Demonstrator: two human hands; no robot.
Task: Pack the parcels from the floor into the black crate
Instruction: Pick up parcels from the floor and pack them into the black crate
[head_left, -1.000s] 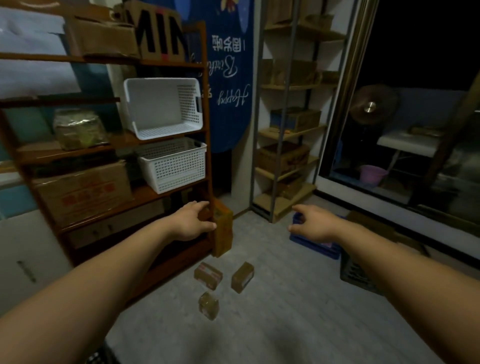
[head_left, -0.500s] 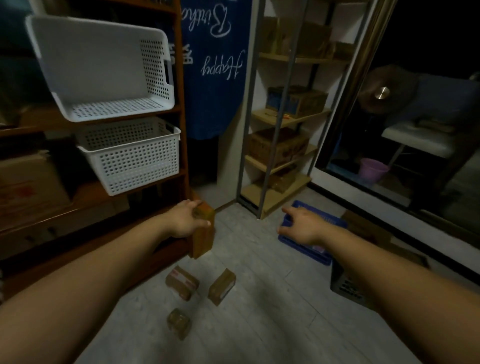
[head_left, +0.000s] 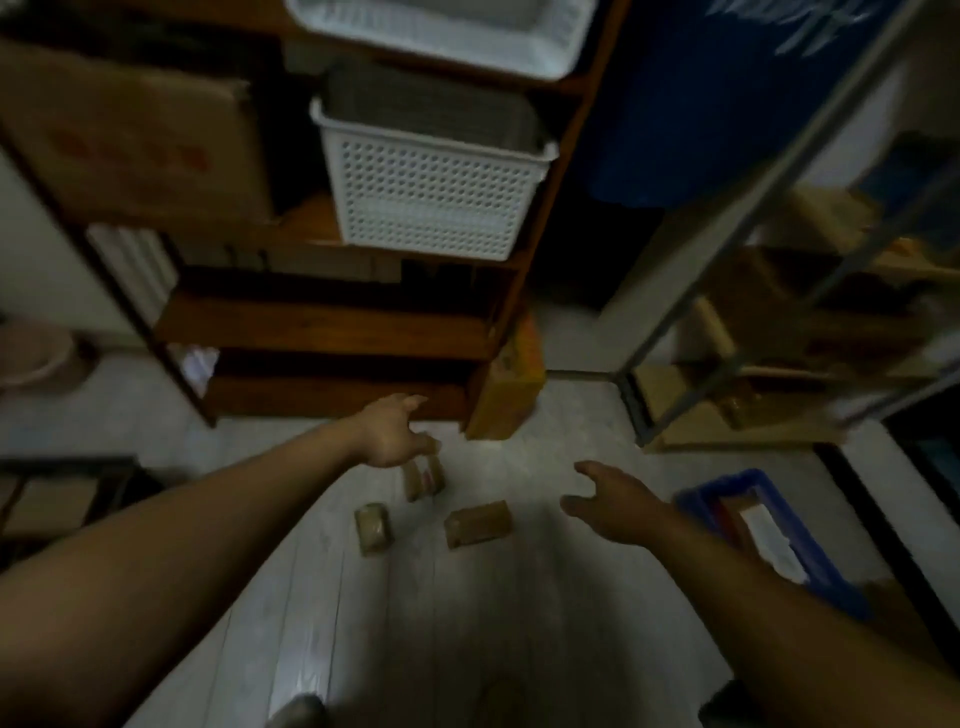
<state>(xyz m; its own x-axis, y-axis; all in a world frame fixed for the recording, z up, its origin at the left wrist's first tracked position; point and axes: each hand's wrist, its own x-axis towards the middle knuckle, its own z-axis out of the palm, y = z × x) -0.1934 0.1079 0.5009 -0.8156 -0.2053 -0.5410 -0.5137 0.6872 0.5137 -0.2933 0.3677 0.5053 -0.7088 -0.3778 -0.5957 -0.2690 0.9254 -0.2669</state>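
The view is dim and blurred, so fine detail is unreliable. The black crate named in the task cannot be identified with certainty; a dark shape at the bottom right corner of the view is cut off and too indistinct to name.

Three small brown parcels lie on the pale floor (head_left: 467, 639) in front of the wooden shelf unit (head_left: 332, 322). The far parcel (head_left: 425, 478) lies partly behind the left hand (head_left: 390, 436), and whether the fingers touch it cannot be told. The left parcel (head_left: 372, 527) and the right parcel (head_left: 478, 524) lie apart from one another and from both hands. A fourth, larger yellow-brown box (head_left: 511, 387) stands tilted against the right front post of the shelf unit.

Left hand: fingers spread and loosely curled, holding nothing. Right hand (head_left: 610, 501): fingers parted, thumb out, empty, above the floor to the right of the right parcel.

Containers: two white perforated baskets on the shelf unit. The upper basket (head_left: 447, 31) is cut off by the top edge; the lower basket (head_left: 431, 192) has its contents hidden. One blue tray (head_left: 826, 577) sits on the floor at the right, holding a flat item with a white label, partly covered by the right forearm. One large cardboard carton (head_left: 140, 140) occupies the shelf left of the lower basket, its red print illegible.
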